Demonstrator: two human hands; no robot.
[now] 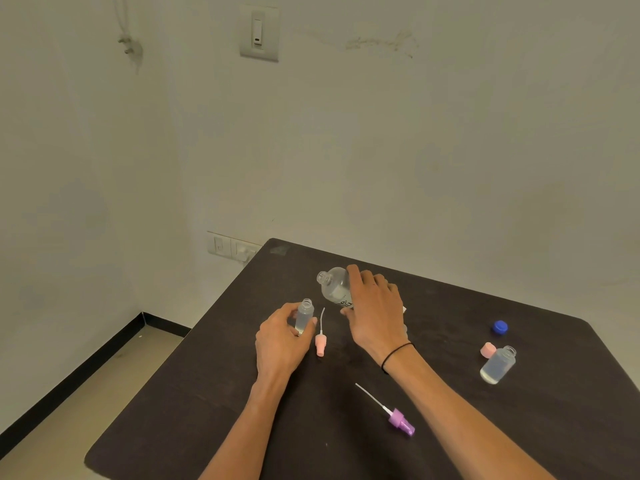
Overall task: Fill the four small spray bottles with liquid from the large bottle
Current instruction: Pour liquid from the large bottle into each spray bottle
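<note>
A dark table point(242, 393) bears a pink sprayer point(320, 344), purple sprayer point(400, 421), blue cap point(500, 327), pink cap point(488, 350) and open small bottle point(498, 365).

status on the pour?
Left hand grips small bottle, uncapped. Right hand holds large bottle, tilted, open. Pink sprayer lies between them; nothing blocking.

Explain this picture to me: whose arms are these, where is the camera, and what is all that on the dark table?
No machine here: a person wears a camera on the head, looking down at their own hands. The left hand grips a small open spray bottle. The right hand holds the large bottle, tilted, its cap off. On the table lie a pink spray top, a purple spray top, a blue cap, a pink cap and another open small bottle.
</note>
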